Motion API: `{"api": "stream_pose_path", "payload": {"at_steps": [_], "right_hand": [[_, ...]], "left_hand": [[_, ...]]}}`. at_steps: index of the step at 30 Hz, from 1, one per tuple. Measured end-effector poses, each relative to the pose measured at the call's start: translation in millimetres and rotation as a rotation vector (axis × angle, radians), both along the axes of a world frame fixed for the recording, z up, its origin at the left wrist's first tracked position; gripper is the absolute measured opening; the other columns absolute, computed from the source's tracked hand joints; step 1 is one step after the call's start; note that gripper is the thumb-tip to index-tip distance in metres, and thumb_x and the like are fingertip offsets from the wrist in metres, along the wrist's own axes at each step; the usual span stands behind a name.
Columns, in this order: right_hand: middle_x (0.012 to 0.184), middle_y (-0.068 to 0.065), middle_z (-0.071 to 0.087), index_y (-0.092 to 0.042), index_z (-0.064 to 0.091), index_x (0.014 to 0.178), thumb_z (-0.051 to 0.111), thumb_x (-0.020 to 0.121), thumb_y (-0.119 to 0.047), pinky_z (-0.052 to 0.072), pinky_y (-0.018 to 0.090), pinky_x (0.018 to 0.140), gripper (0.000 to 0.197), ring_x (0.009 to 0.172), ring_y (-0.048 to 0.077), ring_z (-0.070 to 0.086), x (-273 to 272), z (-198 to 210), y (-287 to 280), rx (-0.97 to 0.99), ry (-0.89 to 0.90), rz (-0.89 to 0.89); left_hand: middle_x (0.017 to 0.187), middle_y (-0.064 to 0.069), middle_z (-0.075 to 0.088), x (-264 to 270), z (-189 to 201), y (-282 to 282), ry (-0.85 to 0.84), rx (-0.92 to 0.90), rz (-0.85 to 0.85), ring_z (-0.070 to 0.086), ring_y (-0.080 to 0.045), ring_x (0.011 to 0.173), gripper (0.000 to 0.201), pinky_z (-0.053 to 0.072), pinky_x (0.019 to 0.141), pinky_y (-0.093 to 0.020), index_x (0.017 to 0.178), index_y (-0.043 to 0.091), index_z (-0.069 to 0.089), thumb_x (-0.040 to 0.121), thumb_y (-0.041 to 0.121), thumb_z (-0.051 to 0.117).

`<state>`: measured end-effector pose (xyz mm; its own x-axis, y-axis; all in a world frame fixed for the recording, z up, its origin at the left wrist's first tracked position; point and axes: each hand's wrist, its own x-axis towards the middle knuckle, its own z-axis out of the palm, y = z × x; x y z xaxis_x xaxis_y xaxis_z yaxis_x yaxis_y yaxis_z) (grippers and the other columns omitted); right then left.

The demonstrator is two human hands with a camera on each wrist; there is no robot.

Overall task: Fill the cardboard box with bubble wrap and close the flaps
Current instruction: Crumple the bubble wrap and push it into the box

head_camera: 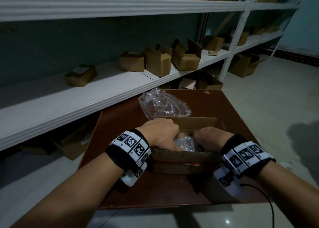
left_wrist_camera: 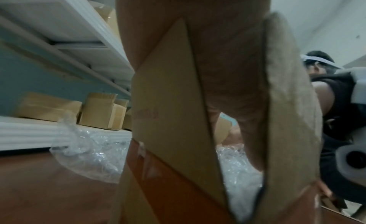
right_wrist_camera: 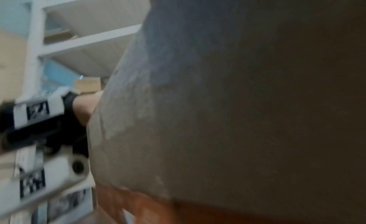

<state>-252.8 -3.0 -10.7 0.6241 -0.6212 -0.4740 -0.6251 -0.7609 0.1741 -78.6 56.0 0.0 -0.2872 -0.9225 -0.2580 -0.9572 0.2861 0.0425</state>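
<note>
An open cardboard box stands on the reddish-brown table, its far flap upright and its near flap tilted toward me. Clear bubble wrap lies inside it. My left hand reaches down into the box from the left. In the left wrist view its fingers point straight down onto the bubble wrap between the box flaps. My right hand dips into the box from the right, with its fingertips hidden. A cardboard flap fills the right wrist view.
A loose clump of bubble wrap lies on the table just behind the box. White shelving with several small cardboard boxes runs along the left and back. Tiled floor opens to the right.
</note>
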Motion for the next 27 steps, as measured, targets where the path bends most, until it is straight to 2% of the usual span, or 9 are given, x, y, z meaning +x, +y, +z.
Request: {"api": "stream_pose_path", "payload": {"at_steps": [6, 8, 11, 13, 15, 17, 20, 23, 27], "right_hand": [[0.134, 0.011, 0.061, -0.008, 0.049, 0.130, 0.053, 0.101, -0.012, 0.047, 0.037, 0.100, 0.030, 0.124, 0.028, 0.059, -4.5, 0.8, -2.4, 0.101, -0.077, -0.116], [0.131, 0.008, 0.061, -0.010, 0.047, 0.130, 0.055, 0.100, -0.014, 0.046, 0.033, 0.094, 0.031, 0.121, 0.026, 0.059, -8.3, 4.4, -3.3, 0.127, -0.110, -0.143], [0.117, 0.008, 0.060, -0.009, 0.046, 0.129, 0.052, 0.102, -0.015, 0.039, 0.028, 0.083, 0.028, 0.107, 0.024, 0.058, -13.0, 7.6, -3.1, 0.132, -0.157, -0.127], [0.111, 0.005, 0.056, -0.012, 0.046, 0.125, 0.052, 0.102, -0.015, 0.038, 0.028, 0.082, 0.024, 0.100, 0.021, 0.053, -14.3, 8.6, -2.1, 0.127, -0.166, -0.122], [0.111, 0.006, 0.058, -0.016, 0.045, 0.117, 0.055, 0.100, -0.014, 0.037, 0.028, 0.082, 0.020, 0.105, 0.024, 0.056, -16.1, 9.3, -2.3, 0.126, -0.177, -0.119], [0.107, 0.004, 0.056, -0.014, 0.046, 0.120, 0.058, 0.098, -0.014, 0.037, 0.029, 0.081, 0.025, 0.105, 0.025, 0.056, -18.2, 9.5, -2.5, 0.128, -0.191, -0.117], [0.104, 0.003, 0.055, -0.013, 0.045, 0.129, 0.060, 0.098, -0.016, 0.040, 0.031, 0.080, 0.035, 0.094, 0.019, 0.052, -18.8, 9.1, -0.8, 0.146, -0.204, -0.133], [0.108, 0.002, 0.060, -0.013, 0.049, 0.129, 0.060, 0.098, -0.015, 0.044, 0.028, 0.076, 0.033, 0.093, 0.019, 0.057, -17.8, 10.3, 0.8, 0.132, -0.213, -0.136], [0.105, 0.003, 0.065, -0.012, 0.063, 0.117, 0.058, 0.097, -0.009, 0.038, 0.015, 0.058, 0.021, 0.075, 0.010, 0.056, -19.2, 9.3, 1.9, -0.008, -0.240, -0.086]], "left_hand": [[0.072, 0.004, 0.055, 4.6, -3.4, -4.7, 0.019, 0.006, 0.032, 0.055, -0.013, 0.066, 0.055, 0.059, 0.077, -0.039, 0.111, 0.020, 0.075, 0.082, 0.066, 0.067], [0.072, 0.005, 0.053, 3.5, -1.1, -5.4, 0.013, 0.027, 0.052, 0.053, -0.013, 0.065, 0.048, 0.059, 0.077, -0.039, 0.100, 0.020, 0.075, 0.080, 0.063, 0.070], [0.075, 0.003, 0.051, -3.3, 3.5, -4.8, -0.030, 0.051, 0.039, 0.057, -0.021, 0.072, 0.038, 0.057, 0.075, -0.039, 0.070, 0.022, 0.058, 0.080, 0.055, 0.074], [0.074, 0.003, 0.050, -6.5, 5.4, -3.8, -0.041, 0.020, 0.003, 0.057, -0.022, 0.073, 0.038, 0.051, 0.069, -0.035, 0.066, 0.023, 0.053, 0.080, 0.051, 0.075], [0.068, 0.004, 0.051, -8.6, 8.7, -2.4, -0.047, -0.071, -0.043, 0.056, -0.021, 0.067, 0.035, 0.050, 0.065, -0.033, 0.066, 0.023, 0.054, 0.078, 0.048, 0.076], [0.070, 0.004, 0.060, -11.2, 9.5, -1.9, -0.082, -0.182, -0.095, 0.061, -0.021, 0.069, 0.026, 0.056, 0.066, -0.034, 0.083, 0.025, 0.069, 0.075, 0.049, 0.076], [0.097, 0.003, 0.073, -16.5, 4.8, -6.2, -0.064, -0.240, -0.170, 0.069, -0.021, 0.088, 0.058, 0.060, 0.077, -0.038, 0.127, 0.033, 0.070, 0.073, 0.053, 0.079], [0.113, 0.002, 0.072, -19.1, 6.3, -8.4, 0.020, -0.105, -0.158, 0.068, -0.022, 0.103, 0.057, 0.058, 0.090, -0.038, 0.134, 0.033, 0.068, 0.079, 0.041, 0.082], [0.088, 0.013, 0.051, -11.7, 2.3, -11.1, 0.075, 0.029, -0.045, 0.059, -0.018, 0.089, 0.050, 0.056, 0.086, -0.035, 0.132, 0.039, 0.068, 0.084, 0.031, 0.077]]}}
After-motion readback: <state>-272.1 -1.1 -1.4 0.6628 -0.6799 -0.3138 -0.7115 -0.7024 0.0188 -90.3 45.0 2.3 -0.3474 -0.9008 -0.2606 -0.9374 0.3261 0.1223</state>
